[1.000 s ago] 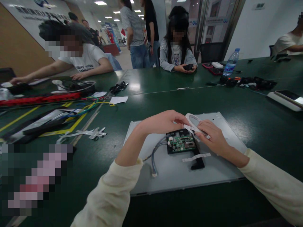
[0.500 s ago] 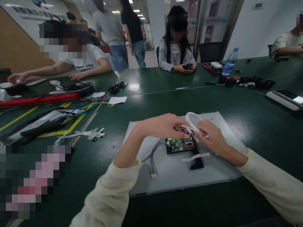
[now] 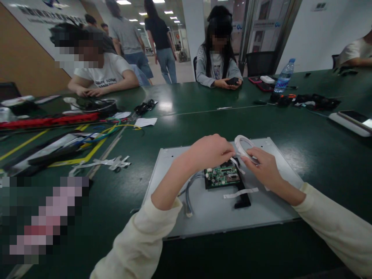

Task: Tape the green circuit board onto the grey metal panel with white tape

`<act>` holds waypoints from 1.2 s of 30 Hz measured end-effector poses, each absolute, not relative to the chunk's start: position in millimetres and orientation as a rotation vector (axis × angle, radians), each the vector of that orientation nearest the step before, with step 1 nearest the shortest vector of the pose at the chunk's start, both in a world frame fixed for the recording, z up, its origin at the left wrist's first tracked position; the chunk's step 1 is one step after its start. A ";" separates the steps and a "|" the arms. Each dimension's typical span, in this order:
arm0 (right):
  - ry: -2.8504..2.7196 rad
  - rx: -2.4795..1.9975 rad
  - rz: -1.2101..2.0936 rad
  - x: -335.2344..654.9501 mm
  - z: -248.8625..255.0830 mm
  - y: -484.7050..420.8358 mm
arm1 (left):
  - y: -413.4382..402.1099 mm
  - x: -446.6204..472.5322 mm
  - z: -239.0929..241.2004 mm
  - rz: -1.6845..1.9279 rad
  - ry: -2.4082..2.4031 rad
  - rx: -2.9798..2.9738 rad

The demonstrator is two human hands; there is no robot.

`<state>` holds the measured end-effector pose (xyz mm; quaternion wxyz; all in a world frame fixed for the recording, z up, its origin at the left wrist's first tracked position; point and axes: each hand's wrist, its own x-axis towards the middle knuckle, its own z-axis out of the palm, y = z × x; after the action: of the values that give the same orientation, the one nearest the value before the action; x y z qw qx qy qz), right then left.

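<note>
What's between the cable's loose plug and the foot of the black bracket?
Just bare grey panel between the plug and the bracket's foot; the head view shows it.

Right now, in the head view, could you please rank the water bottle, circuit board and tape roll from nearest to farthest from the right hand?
1. Tape roll, held in the right hand.
2. Circuit board, left of that hand.
3. Water bottle, upper right.
</note>
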<state>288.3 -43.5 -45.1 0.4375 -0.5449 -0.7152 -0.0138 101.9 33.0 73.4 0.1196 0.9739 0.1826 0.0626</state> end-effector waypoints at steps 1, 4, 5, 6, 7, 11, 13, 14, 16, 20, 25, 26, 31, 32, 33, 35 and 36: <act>-1.773 -1.371 -0.021 287.5 -44.5 -44.2 | 33.3 101.4 73.0 0.188 0.576 2.843; -1.773 -1.388 -0.001 285.4 -43.1 -45.5 | 34.0 100.4 72.0 0.183 0.671 2.794; -1.774 -1.387 -0.001 284.9 -42.9 -45.6 | 33.7 100.3 71.7 0.180 0.702 2.779; -1.773 -1.389 -0.002 284.6 -42.8 -45.4 | 33.2 100.5 71.4 0.180 0.732 2.769; -1.771 -1.393 -0.001 284.4 -42.9 -45.1 | 32.6 100.9 71.0 0.181 0.759 2.766; -1.771 -1.394 0.010 284.7 -44.2 -43.2 | 31.2 102.0 67.8 0.199 0.873 2.777; -1.777 -1.383 0.014 284.9 -45.1 -42.7 | 32.7 101.3 65.8 0.235 0.995 2.785; -1.781 -1.380 0.015 285.0 -45.5 -42.7 | 33.9 100.7 64.9 0.261 1.056 2.785; -1.798 -1.375 0.017 284.8 -45.8 -43.4 | 36.8 99.3 63.3 0.317 1.108 2.764; -1.849 -1.348 -0.005 283.5 -45.1 -46.0 | 40.8 98.2 59.4 0.407 0.968 2.681; -1.865 -1.312 -0.040 283.5 -46.1 -46.8 | 42.3 99.5 55.8 0.332 0.821 2.677; -1.859 -1.313 -0.043 284.0 -46.6 -46.5 | 42.2 99.6 56.6 0.309 0.778 2.684; -1.816 -1.372 0.020 286.3 -47.2 -46.5 | 38.6 99.2 65.5 0.254 0.531 2.608; -1.808 -1.384 0.036 286.4 -47.1 -46.8 | 37.9 99.0 66.9 0.247 0.505 2.589; -1.805 -1.394 0.052 286.4 -46.9 -47.2 | 37.6 98.6 67.9 0.238 0.488 2.575; -1.808 -1.407 0.080 285.9 -46.2 -48.1 | 38.3 97.5 68.7 0.222 0.471 2.566; -1.810 -1.408 0.097 285.6 -45.7 -48.5 | 39.5 96.7 68.8 0.218 0.472 2.568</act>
<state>285.6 -48.5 -45.7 0.4104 -0.5594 -0.7191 0.0385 96.7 39.5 68.8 0.2580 0.9469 0.1740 0.0802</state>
